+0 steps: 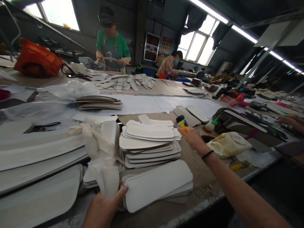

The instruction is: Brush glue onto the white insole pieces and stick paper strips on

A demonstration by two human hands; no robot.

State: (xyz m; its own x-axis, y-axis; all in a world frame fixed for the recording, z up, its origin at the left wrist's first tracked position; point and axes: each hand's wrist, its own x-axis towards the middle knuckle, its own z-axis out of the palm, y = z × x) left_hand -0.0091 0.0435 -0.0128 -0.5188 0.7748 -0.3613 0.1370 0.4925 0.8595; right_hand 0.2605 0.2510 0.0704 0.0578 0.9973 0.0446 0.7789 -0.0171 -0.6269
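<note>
My left hand (104,202) is at the near end of the front stack, its thumb pressed on the left edge of the top white panel (159,185). Its other fingers are mostly hidden beside hanging off-white fabric strips (106,177). To the right of the taller pile of white panels (152,148), my right hand (191,137) is closed on a yellow handle (183,126), probably a brush's; no bristles show. Just beyond that hand is a small container with a dark lid (181,118) and a green part.
Long pale panels (42,152) cover the left. On the right are a green-tipped bottle (211,125), a stained plastic jug (228,144), a yellow brush (238,165) and stacked dark panels (239,123). Across the table a person in green (114,47) stands behind scattered pale pieces (125,80).
</note>
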